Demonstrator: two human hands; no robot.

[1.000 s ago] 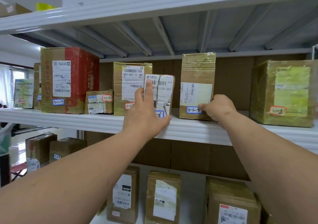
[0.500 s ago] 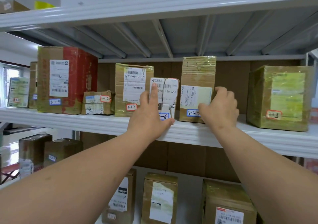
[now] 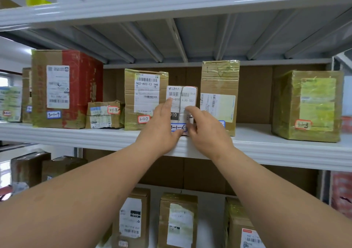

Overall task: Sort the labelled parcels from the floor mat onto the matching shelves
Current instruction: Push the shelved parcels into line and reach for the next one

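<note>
Middle shelf (image 3: 95, 136), white metal, holding a row of labelled parcels, left to right: red-and-brown box marked 3-1-9 (image 3: 66, 89); low flat box marked 3-1-8 (image 3: 103, 114); taped carton marked 3-1-7 (image 3: 145, 97); small parcel marked 3-1-6 (image 3: 187, 97); tall carton (image 3: 220, 87), its blue tag mostly hidden; yellow-taped box (image 3: 308, 105) well apart to the right, tag scrawled and hard to read.

Item in hand: the 3-1-6 parcel, standing upright at the shelf's front edge between 3-1-7 and the tall carton, close beside both; whether it touches either cannot be told.

Left hand (image 3: 162, 125): fingers straight and spread, laid flat against the parcel's left front, thumb near the blue tag. Right hand (image 3: 207, 131): fingers bent onto the parcel's lower right front; whether they pinch it or only press cannot be told.

Progress, as judged: this parcel is on its shelf in number order, needing at most a final squaring-up; the lower shelf (image 3: 205, 192) also holds cartons; the floor mat is out of view, so what is left to sort cannot be told.
</note>
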